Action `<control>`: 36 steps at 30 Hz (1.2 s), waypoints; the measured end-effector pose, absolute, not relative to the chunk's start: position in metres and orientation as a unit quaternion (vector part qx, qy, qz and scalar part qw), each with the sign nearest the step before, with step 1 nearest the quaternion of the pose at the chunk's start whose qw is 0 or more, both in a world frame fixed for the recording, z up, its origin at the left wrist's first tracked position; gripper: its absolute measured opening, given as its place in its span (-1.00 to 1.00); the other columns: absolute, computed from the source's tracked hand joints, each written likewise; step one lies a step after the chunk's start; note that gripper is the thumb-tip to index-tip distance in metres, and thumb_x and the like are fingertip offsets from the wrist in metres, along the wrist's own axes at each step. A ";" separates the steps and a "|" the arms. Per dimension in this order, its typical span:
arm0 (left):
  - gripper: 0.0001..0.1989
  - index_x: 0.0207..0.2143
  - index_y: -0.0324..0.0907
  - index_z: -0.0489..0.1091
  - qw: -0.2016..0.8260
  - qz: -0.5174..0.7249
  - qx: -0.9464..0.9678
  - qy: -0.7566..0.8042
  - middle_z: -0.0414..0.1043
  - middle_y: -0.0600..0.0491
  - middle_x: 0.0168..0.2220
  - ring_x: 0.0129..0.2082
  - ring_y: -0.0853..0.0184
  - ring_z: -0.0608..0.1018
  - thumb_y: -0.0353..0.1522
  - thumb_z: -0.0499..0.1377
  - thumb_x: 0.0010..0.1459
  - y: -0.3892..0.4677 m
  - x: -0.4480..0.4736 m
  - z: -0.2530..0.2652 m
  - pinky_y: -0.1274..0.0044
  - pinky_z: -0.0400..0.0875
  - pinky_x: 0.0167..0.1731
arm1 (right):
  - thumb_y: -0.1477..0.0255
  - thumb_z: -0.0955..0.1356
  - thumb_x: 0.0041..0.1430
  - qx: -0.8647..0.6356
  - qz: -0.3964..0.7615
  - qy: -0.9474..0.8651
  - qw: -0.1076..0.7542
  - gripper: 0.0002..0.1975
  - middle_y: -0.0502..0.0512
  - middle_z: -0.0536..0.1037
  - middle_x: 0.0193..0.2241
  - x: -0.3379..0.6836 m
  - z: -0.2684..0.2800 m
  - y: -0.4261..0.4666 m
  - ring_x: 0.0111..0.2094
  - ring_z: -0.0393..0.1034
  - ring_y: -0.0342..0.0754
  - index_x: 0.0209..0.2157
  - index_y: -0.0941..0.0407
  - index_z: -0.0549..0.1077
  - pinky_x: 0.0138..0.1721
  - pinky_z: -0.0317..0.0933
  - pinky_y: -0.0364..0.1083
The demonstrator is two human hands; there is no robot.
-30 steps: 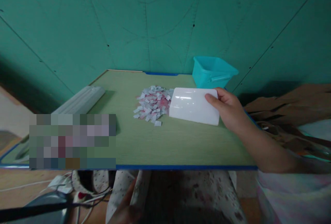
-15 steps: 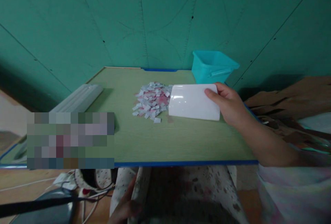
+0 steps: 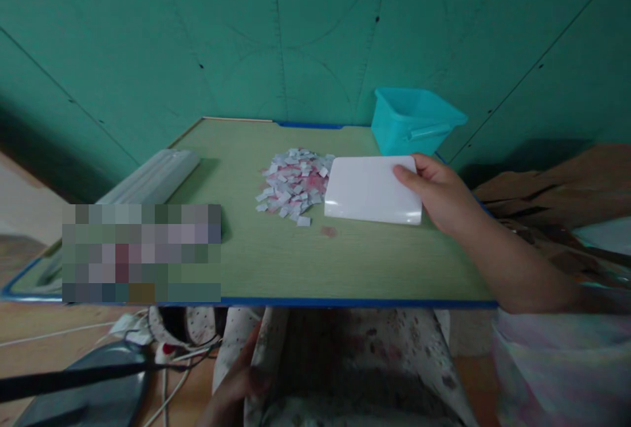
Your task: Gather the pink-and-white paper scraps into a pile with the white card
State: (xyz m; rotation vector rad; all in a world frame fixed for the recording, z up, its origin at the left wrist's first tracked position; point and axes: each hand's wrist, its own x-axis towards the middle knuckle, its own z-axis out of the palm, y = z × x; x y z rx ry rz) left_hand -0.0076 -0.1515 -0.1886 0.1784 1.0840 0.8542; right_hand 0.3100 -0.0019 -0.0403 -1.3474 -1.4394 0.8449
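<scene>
My right hand (image 3: 438,194) grips a flat, glossy white board (image 3: 372,190) with rounded corners, thumb on top and the other fingers beneath its right end. The board is over the table, its left edge beside a heap of small white and pinkish paper pieces (image 3: 296,184) and overlapping the heap's right side. Low in the view, below the table's front edge, my left hand (image 3: 241,381) is against a white, dark-spotted surface (image 3: 271,348); its fingers are dim and partly hidden.
A turquoise bucket (image 3: 411,125) stands at the table's back right. Along the left lies a pale, long bundle (image 3: 152,177), with a blurred-out patch in front. The green table (image 3: 345,269) has a blue rim and meets a green wall (image 3: 320,33). Brown paper (image 3: 557,177) lies at right.
The view has shifted slightly, so the table sits a little higher. The white board tilts differently, its glare now along the near edge, and a reddish smudge on the table shows more fully.
</scene>
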 end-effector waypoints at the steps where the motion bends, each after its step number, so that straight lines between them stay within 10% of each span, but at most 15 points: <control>1: 0.08 0.16 -0.12 -0.08 0.762 0.398 0.084 0.505 0.56 0.17 -0.45 -0.66 0.39 0.45 -0.79 0.16 -0.47 -0.152 -0.005 -0.187 0.61 0.24 -0.72 | 0.22 0.31 -0.05 -0.553 0.358 -0.593 0.462 -0.76 -0.04 0.42 -0.49 0.310 -0.040 -0.002 -0.52 0.26 -0.17 -0.38 0.09 0.37 -0.52 0.13 -0.16; 16: -0.24 0.00 -0.09 0.24 0.737 0.420 0.047 0.528 0.47 0.13 -0.13 -0.05 0.13 0.39 -0.55 0.25 -0.38 -0.171 0.012 -0.154 0.51 0.37 -0.26 | 0.30 0.35 -0.10 -0.546 0.441 -0.616 0.357 -0.80 -0.06 0.37 -0.55 0.306 -0.035 -0.006 -0.55 0.24 -0.20 -0.44 0.12 0.32 -0.55 0.08 -0.19; 36: -0.02 0.11 -0.21 0.08 0.789 0.362 0.085 0.489 0.33 0.28 -0.82 -0.81 0.37 0.34 -0.74 0.18 -0.49 -0.152 -0.003 -0.175 0.56 0.20 -0.75 | 0.27 0.34 -0.08 -0.510 0.444 -0.636 0.371 -0.79 -0.07 0.39 -0.53 0.302 -0.034 -0.014 -0.51 0.27 -0.20 -0.41 0.11 0.34 -0.51 0.13 -0.19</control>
